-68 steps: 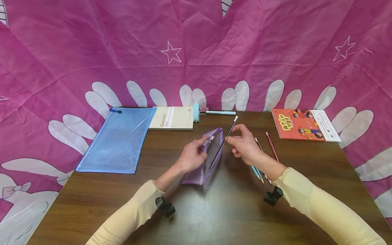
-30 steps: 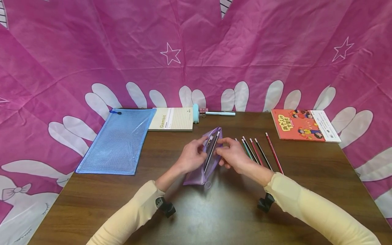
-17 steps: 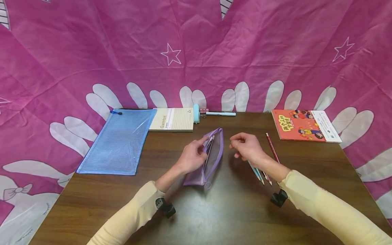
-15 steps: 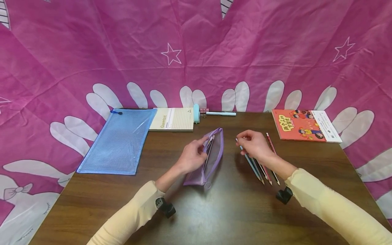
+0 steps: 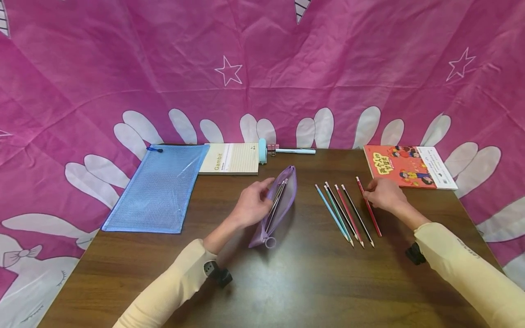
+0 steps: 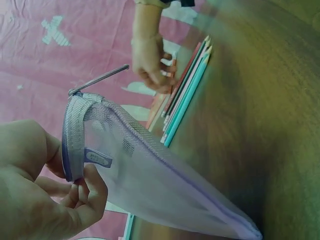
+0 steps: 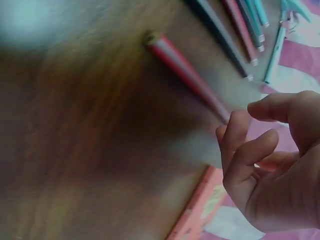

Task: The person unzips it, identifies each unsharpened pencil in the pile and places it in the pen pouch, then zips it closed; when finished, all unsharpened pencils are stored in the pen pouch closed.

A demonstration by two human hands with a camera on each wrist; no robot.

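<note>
From the head view, the left hand [image 5: 250,207] is gripping the pencil case [image 5: 279,205] mid-table, holding its mouth apart for filling. The right hand [image 5: 383,193] is reaching the red pencil [image 5: 369,207] near the right edge.

The left wrist view is showing fingers [image 6: 75,192] pinching the case's rim.

In the blurred right wrist view, loosely curled fingers [image 7: 245,150] are seemingly touching the pencil, gripping nothing yet.

Even bright light; wrist views blurred, head view edge-warped.
</note>
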